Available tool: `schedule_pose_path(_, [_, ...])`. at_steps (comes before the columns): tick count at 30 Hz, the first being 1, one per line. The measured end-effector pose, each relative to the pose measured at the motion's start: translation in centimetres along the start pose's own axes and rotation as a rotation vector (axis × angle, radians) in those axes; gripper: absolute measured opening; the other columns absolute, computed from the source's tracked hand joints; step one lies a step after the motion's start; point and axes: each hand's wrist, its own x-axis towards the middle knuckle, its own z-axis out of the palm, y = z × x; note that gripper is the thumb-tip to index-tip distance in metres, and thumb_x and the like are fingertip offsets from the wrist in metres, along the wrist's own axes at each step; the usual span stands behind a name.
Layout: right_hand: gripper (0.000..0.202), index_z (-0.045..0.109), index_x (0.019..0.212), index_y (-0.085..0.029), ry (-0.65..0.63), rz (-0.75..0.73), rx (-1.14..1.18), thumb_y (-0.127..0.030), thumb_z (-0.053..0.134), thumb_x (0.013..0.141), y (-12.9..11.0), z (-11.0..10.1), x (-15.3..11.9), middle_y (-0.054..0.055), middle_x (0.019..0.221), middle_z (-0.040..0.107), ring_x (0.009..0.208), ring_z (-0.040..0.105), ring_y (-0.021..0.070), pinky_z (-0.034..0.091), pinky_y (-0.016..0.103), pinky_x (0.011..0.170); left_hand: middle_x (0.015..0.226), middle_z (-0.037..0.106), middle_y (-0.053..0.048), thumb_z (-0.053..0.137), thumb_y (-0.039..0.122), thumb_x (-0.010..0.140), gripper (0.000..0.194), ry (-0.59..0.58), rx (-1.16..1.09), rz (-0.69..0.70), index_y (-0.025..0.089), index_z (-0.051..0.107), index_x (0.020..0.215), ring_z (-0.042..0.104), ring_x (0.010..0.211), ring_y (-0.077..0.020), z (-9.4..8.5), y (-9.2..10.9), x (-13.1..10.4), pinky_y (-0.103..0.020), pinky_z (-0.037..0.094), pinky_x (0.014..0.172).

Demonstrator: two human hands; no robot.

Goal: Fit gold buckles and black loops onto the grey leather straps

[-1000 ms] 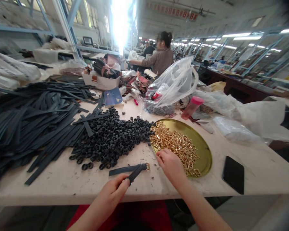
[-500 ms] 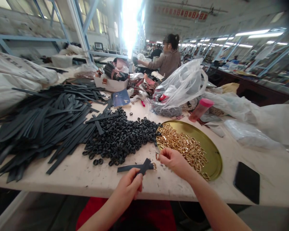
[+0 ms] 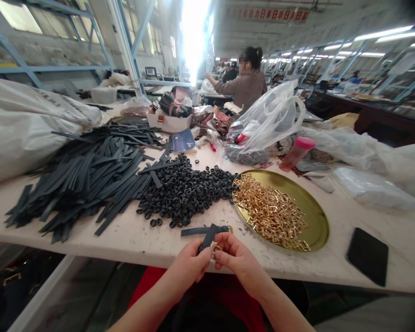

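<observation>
My left hand is closed around a dark strap, whose upper end sticks out past the fingers. Right beside it, my right hand pinches a gold buckle close to the strap; whether strap and buckle are joined is hidden by the fingers. Behind my hands another dark strap lies flat on the table, with a gold buckle at its right end. To the right is a round gold tray holding a heap of gold buckles.
Small black loops are piled mid-table, with a mound of dark straps at left. A black phone lies at right. Behind stand a pink-lidded bottle, a plastic bag and a blue booklet. A person sits beyond.
My right hand has moved left and down from the tray's edge, bringing a gold buckle to my left hand. The camera view has shifted, so the table sits farther right.
</observation>
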Motion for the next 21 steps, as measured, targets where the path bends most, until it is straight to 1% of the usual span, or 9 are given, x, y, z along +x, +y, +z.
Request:
schedule_pose_path(3, [0.035,0.055,0.094,-0.019,0.022,-0.018,-0.022,-0.034,0.070,0.066,0.2,0.1,-0.3,-0.006,0.063,0.052,0.057,0.050,0.0091,0.039,0.024,0.060,0.044,0.037,0.010,0.042,0.036,0.075,0.030,-0.022,0.017,0.022,0.014,0.048,0.094,0.029,0.033,-0.0058,0.2,0.3,-0.4,-0.016,0.022,0.033])
schedule_pose_path(6, [0.035,0.059,0.095,-0.018,0.014,-0.024,-0.055,-0.034,0.070,0.066,0.3,0.0,-0.3,-0.004,0.063,0.054,0.059,0.050,0.0095,0.040,0.024,0.060,0.047,0.039,0.008,0.040,0.040,0.077,0.029,-0.029,0.098,0.067,0.014,0.048,0.086,0.031,0.035,-0.0064,-0.3,0.1,-0.5,-0.018,0.024,0.035])
schedule_pose_path(8, [0.030,0.061,0.090,-0.016,0.082,-0.034,-0.029,-0.033,0.070,0.066,0.4,-0.2,-0.1,-0.003,0.065,0.056,0.059,0.050,0.0090,0.041,0.024,0.060,0.049,0.040,0.007,0.034,0.043,0.081,0.031,0.000,0.170,0.101,0.015,0.048,0.080,0.034,0.038,-0.0075,-0.8,-0.3,-0.5,-0.019,0.027,0.038])
schedule_pose_path(11, [0.028,0.061,0.082,-0.017,0.256,-0.023,0.214,-0.030,0.074,0.062,0.6,-0.3,0.3,-0.004,0.065,0.057,0.057,0.053,0.0073,0.045,0.022,0.061,0.051,0.043,0.005,0.031,0.039,0.085,0.031,0.027,0.325,0.143,0.016,0.051,0.078,0.041,0.047,-0.0104,-1.4,-1.2,-0.6,-0.021,0.032,0.047])
schedule_pose_path(12, [0.029,0.061,0.081,-0.017,0.290,-0.001,0.316,-0.028,0.076,0.059,0.7,-0.2,0.4,-0.005,0.065,0.057,0.057,0.054,0.0067,0.046,0.022,0.060,0.052,0.045,0.005,0.032,0.038,0.086,0.030,0.023,0.380,0.151,0.017,0.051,0.077,0.044,0.050,-0.0113,-1.5,-1.5,-0.7,-0.021,0.033,0.050])
schedule_pose_path(14, [0.030,0.060,0.079,-0.017,0.307,0.054,0.465,-0.026,0.078,0.056,1.1,0.1,0.7,-0.005,0.064,0.057,0.054,0.055,0.0054,0.049,0.019,0.056,0.058,0.050,0.003,0.032,0.036,0.086,0.029,0.015,0.487,0.178,0.017,0.052,0.075,0.048,0.057,-0.0129,-1.5,-1.8,-0.7,-0.022,0.034,0.055])
schedule_pose_path(16, [0.030,0.061,0.079,-0.016,0.295,0.105,0.542,-0.024,0.079,0.056,1.7,0.4,0.9,-0.006,0.062,0.058,0.049,0.054,0.0039,0.049,0.016,0.051,0.065,0.055,0.001,0.032,0.034,0.087,0.028,0.008,0.595,0.215,0.018,0.052,0.074,0.050,0.062,-0.0139,-1.6,-1.7,-0.7,-0.022,0.034,0.059])
schedule_pose_path(18, [0.031,0.061,0.080,-0.016,0.296,0.145,0.603,-0.023,0.079,0.056,2.4,0.7,1.0,-0.006,0.060,0.058,0.047,0.053,0.0030,0.049,0.014,0.048,0.068,0.057,0.000,0.033,0.031,0.087,0.027,-0.019,0.708,0.238,0.019,0.052,0.072,0.051,0.065,-0.0146,-1.7,-1.4,-0.6,-0.022,0.034,0.060])
schedule_pose_path(21, [0.031,0.061,0.080,-0.016,0.329,0.176,0.663,-0.021,0.080,0.055,3.2,0.7,1.1,-0.006,0.059,0.058,0.046,0.054,0.0024,0.049,0.012,0.047,0.065,0.056,0.000,0.033,0.029,0.087,0.027,-0.066,0.837,0.235,0.019,0.050,0.068,0.052,0.063,-0.0147,-2.1,-1.0,-0.4,-0.022,0.031,0.057])
